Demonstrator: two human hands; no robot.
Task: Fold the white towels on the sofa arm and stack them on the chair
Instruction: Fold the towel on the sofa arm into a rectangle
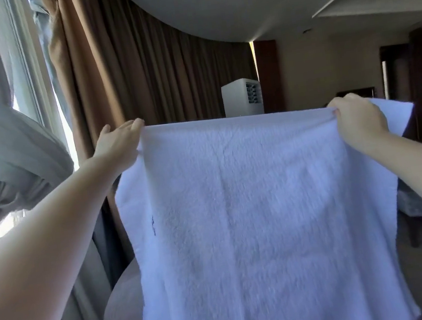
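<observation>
In the head view, a white towel (pixel 264 206) is held up in the air and spread flat, facing the camera. Its top edge is stretched taut and roughly level from one hand to the other, and the cloth hangs straight down below both hands until it leaves the bottom of the picture. Its long axis is therefore judged to run downward.

The left hand (pixel 119 145) is seen at the top corner. The corner is held at the fingertips with the fingers fairly straight, and the thumb's contact is hidden. The right hand (pixel 360 118) is closed round the top edge with curled fingers, set slightly in from the far corner, so a short flap of towel is left outside it.

The towel is not yet folded. The next move is judged to be bringing one hand across to the other, corner to corner. Only open air is seen between the hands. A brown curtain (pixel 166 71) hangs beyond the left hand, and a white appliance (pixel 242 96) stands beyond the top edge.

A grey padded seat, taken to be the chair (pixel 119 306), shows well below the left hand, partly covered by the towel's lower edge. The left hand is the nearer to it. The sofa arm cannot be seen.
</observation>
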